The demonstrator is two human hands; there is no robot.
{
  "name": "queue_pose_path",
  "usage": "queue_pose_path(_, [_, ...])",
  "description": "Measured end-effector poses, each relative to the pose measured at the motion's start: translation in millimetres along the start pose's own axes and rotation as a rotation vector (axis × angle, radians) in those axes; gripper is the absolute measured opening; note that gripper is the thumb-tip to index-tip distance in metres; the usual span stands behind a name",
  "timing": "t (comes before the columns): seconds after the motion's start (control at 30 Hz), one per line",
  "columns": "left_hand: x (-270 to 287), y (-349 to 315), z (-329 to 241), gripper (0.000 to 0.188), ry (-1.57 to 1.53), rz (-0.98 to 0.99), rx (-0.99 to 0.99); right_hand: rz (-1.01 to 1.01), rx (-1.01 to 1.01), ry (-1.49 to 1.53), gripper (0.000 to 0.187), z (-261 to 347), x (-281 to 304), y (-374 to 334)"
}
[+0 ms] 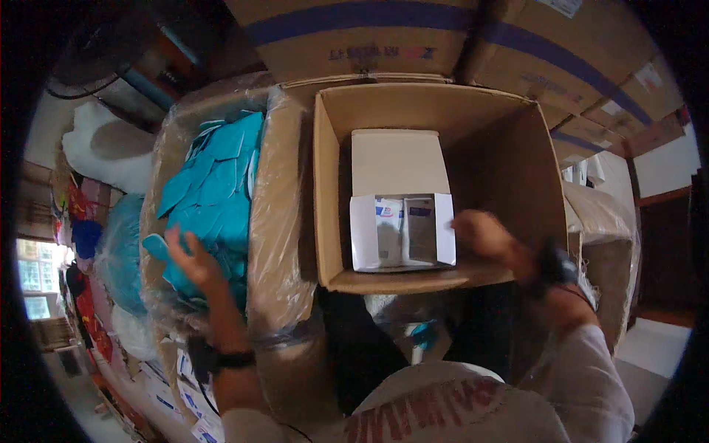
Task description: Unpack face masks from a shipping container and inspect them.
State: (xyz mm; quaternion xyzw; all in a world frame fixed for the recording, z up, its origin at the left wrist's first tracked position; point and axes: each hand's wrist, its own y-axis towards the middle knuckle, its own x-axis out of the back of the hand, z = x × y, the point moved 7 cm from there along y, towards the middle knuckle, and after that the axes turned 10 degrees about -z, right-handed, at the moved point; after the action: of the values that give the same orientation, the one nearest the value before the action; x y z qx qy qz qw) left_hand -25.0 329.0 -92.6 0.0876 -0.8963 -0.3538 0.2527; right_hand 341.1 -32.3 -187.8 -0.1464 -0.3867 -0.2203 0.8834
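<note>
A small white box (pixel 403 263) stands inside a large cardboard carton (pixel 550 192), its lid raised at the back and its side flaps standing out. Two white-and-blue packets (pixel 389 229) are upright in it, with free room beside them hard to judge. My right hand (pixel 484 235) is at the box's right flap, fingers curled against its edge. Over on the left, my left hand (pixel 194 260) hovers at a heap of flat teal pieces (pixel 214 184), fingers apart. One teal piece (pixel 155 246) lies right by its fingertips.
The teal heap sits in a plastic-lined carton (pixel 284 221) left of the large one. Brown cartons with blue bands (pixel 362 37) are stacked behind. Another plastic-covered carton (pixel 609 221) stands at right. Bulging teal bags (pixel 122 251) lie at far left.
</note>
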Motion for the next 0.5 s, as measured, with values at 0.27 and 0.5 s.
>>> queue_pose_path(0.27, [-65,-155,-144,0.019,-0.234,0.714,0.109,0.095,0.049,-0.844,0.023,-76,-205,104])
queue_pose_path(0.5, [-85,-185,-138,0.018,-0.053,0.835,0.004,0.476,0.168,-0.781,0.031,-97,-217,122])
